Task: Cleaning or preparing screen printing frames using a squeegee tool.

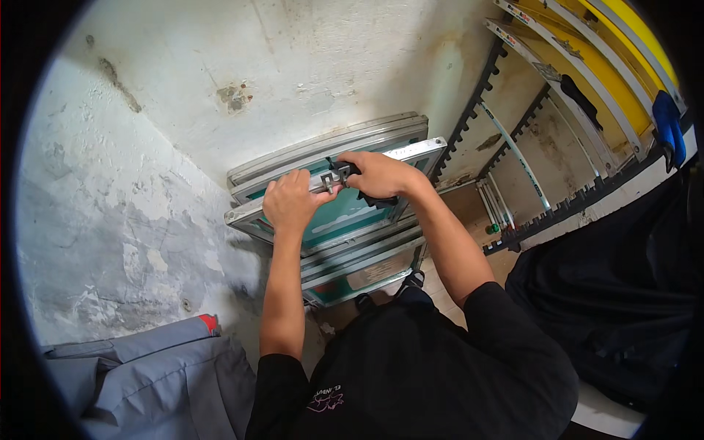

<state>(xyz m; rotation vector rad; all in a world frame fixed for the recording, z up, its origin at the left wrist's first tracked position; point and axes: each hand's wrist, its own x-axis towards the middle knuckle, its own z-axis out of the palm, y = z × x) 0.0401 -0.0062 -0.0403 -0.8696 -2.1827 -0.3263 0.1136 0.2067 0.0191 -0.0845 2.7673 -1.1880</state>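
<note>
An aluminium-framed screen [419,148] with green mesh [352,212], resembling a silk-screen printing frame, stands tilted before me. My left hand [287,201] is closed over its top rail, left of the middle. A small metal clamp [329,182] with a bolt sits on that rail between my hands. My right hand [379,173] is wrapped around a black piece [378,200] beside the clamp. Its fingers hide most of this piece, so I cannot tell its full shape. My left fingertips reach close under the clamp.
More aluminium frames [330,137] lean against the stained wall [308,66]; others [379,269] stand lower, near my feet. At right, a notched black rack [473,110] holds yellow-meshed frames [594,60]. Grey cloth [165,379] hangs at lower left, black cloth [610,291] at right.
</note>
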